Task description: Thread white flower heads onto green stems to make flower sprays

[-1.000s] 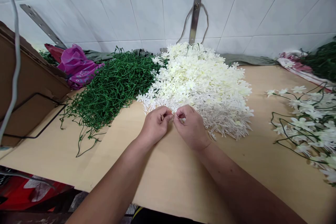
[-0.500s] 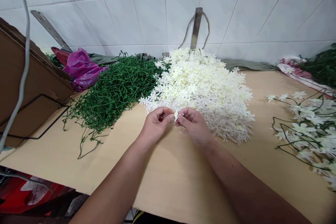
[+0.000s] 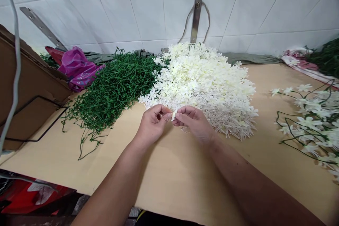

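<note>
Between my two hands is a small white artificial flower (image 3: 174, 114), pinched at the fingertips. My left hand (image 3: 153, 123) is closed, its thumb and forefinger at the flower's left side. My right hand (image 3: 192, 122) is closed too, thumb and fingers on the flower's right side. The fingers hide much of the flower. Just beyond my hands lies a large heap of white artificial flowers (image 3: 201, 72), with many thin pale stems pointing towards me. To its left is a tangled pile of green plastic stems (image 3: 116, 91).
Finished-looking flower sprays with green stems (image 3: 309, 123) lie on the right of the tan tabletop (image 3: 169, 180). At the left stand a cardboard box (image 3: 29, 91) and a purple plastic bag (image 3: 78, 67). A metal bracket (image 3: 196, 21) is fixed to the tiled wall. A grey cable hangs at far left.
The view has shifted slightly. Both hands stay close together over the same spot; the flower between the fingertips has turned a little and my right fingers cover more of it.
</note>
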`<state>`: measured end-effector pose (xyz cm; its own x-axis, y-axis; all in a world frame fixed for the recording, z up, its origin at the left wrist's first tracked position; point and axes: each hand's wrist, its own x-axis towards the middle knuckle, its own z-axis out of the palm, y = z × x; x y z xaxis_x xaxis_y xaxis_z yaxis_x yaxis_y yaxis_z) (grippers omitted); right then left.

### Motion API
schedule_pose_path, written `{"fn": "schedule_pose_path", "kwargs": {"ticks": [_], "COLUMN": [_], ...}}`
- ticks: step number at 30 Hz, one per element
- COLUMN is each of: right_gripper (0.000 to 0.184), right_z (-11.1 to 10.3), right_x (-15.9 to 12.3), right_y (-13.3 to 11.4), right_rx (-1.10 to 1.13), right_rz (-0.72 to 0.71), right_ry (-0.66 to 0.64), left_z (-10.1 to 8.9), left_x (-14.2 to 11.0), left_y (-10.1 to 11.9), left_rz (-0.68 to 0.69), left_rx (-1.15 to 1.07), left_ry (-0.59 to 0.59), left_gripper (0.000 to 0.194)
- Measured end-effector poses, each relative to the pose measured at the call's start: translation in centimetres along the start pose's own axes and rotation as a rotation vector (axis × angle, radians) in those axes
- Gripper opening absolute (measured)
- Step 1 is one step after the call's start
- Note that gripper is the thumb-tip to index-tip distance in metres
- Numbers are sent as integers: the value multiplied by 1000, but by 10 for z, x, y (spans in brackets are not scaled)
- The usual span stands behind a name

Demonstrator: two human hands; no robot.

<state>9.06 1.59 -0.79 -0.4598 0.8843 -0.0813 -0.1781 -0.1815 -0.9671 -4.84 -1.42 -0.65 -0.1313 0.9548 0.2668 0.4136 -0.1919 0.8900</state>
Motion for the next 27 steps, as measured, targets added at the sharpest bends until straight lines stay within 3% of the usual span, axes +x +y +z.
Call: {"fn": "schedule_pose_path", "kwargs": {"ticks": [11, 27], "right_gripper": [16, 16], "right_z": [-7, -8], "right_x": [2, 2], "right_y": [3, 5], "right_rx": [78, 114], "right_rz": [31, 34], "right_ry": [-73, -73], "left_z": [-4, -5], "left_x": [-1, -1], "left_y": [0, -2], "left_rz": [69, 134], "left_rx": [135, 210], "left_ry": [-18, -31], "left_gripper": [6, 6]}}
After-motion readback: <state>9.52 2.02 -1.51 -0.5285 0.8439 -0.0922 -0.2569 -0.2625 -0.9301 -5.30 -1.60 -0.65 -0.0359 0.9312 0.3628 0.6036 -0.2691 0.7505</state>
